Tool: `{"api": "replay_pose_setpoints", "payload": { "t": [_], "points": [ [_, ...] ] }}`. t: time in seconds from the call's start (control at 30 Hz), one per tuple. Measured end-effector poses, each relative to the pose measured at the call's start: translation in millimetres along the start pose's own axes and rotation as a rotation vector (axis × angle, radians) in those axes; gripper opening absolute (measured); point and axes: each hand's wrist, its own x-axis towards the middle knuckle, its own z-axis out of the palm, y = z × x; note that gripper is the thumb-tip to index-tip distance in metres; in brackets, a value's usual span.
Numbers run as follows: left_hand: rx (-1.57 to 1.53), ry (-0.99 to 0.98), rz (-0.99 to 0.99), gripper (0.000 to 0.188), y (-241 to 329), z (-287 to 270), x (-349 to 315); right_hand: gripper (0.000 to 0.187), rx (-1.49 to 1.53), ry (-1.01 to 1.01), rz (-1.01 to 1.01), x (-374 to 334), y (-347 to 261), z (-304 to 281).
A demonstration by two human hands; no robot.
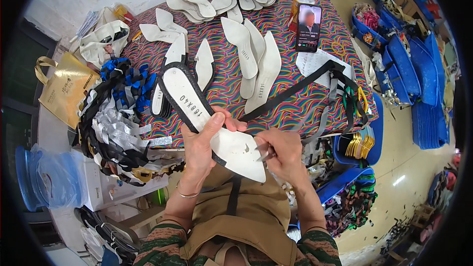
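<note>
White insole fills clasped left hand; right hand pinches metal tool at edge

Looks down and forward from head height through wide fisheye. Sits above and behind left hand and right hand, near; takes in table beyond them, floor right of them.

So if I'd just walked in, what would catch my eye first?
Probably the tablecloth, its multicoloured wavy pattern spreading beneath scattered white insoles. Next, the black-edged white insole in the left hand at centre, with the right hand at its pointed end. Then the tangled heap of blue, black and silver strips on the left.
</note>
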Motion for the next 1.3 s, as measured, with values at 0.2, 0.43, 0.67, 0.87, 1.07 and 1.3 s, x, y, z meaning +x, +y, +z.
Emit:
{"api": "replay_pose_setpoints", "payload": {
  "t": [0.2, 0.43, 0.67, 0.87, 1.07, 1.3],
  "points": [
    [-0.187, -0.184, -0.028, 0.011, -11, -7, 4, 0.009, 0.039, -0.029, 0.062, -10, -3, 0],
    [-0.211, -0.284, -0.068, 0.016, -20, -13, 6, 0.020, 0.323, -0.179, 0.480, -5, -7, 4],
    [-0.013, -0.275, -0.165, 0.055, -10, -4, 4, 0.021, 0.252, -0.014, 0.468, -30, 2, 14],
    [-0.058, -0.374, -0.236, 0.029, -18, -18, 2, 0.023, 0.267, -0.076, 0.468, -38, 0, 12],
    [0.228, -0.416, -0.280, 0.014, -30, -9, -17, 0.025, 0.372, 0.037, 0.480, 14, 18, -7],
    [0.253, -0.467, -0.354, 0.018, -34, -7, -30, 0.017, 0.440, 0.201, 0.501, 30, -6, 11]
  ]
}}
